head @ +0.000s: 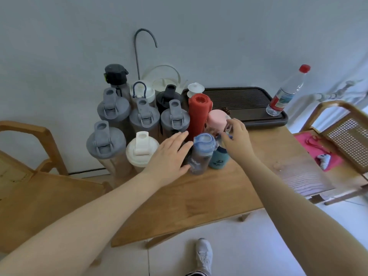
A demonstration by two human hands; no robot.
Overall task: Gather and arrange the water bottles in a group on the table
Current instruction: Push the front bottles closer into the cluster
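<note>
Several bottles stand bunched at the table's far left: grey-lidded shakers, a white-lidded shaker, a red bottle, a pink-lidded bottle, a blue-lidded clear bottle and a teal bottle. My left hand lies with straight fingers against the blue-lidded bottle's left side. Over the teal bottle's top my right hand hovers with curled fingers; whether it grips the lid is hidden. A clear plastic bottle with a red cap stands alone on the dark tray.
A white kettle and a small white lidded cup sit behind the group by the wall. Wooden chairs flank the table, left and right; the right one holds a pink cloth and a white controller.
</note>
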